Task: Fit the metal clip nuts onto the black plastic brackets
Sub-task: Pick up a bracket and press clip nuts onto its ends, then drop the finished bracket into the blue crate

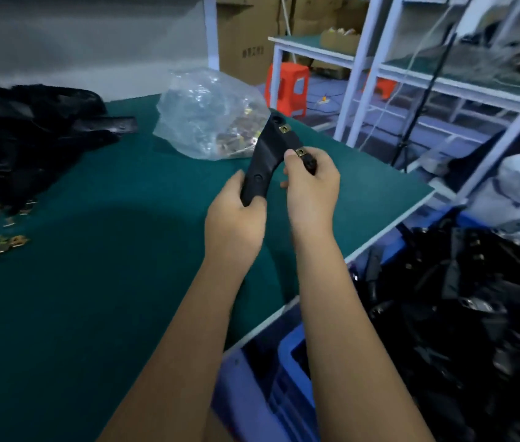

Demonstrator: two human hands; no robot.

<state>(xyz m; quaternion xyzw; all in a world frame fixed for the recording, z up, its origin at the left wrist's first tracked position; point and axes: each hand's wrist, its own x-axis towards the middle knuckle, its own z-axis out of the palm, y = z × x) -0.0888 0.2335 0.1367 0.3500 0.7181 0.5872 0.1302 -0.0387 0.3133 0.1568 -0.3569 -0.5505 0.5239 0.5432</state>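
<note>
The right hand (311, 180) curls its fingers round the right arm of a black plastic bracket (271, 154), thumb tip pressed just beside a brass clip nut (300, 151) seated on that arm. The left hand (236, 218) grips the bracket's near end, fingers wrapped beneath and thumb along its left edge. The bracket is held above the green table (93, 250), its long axis running from the near end up and away to the far right, where a second clip nut (283, 129) sits. Behind it lies a clear bag of clip nuts (207, 113). Loose clip nuts (6, 244) lie at the left edge.
</note>
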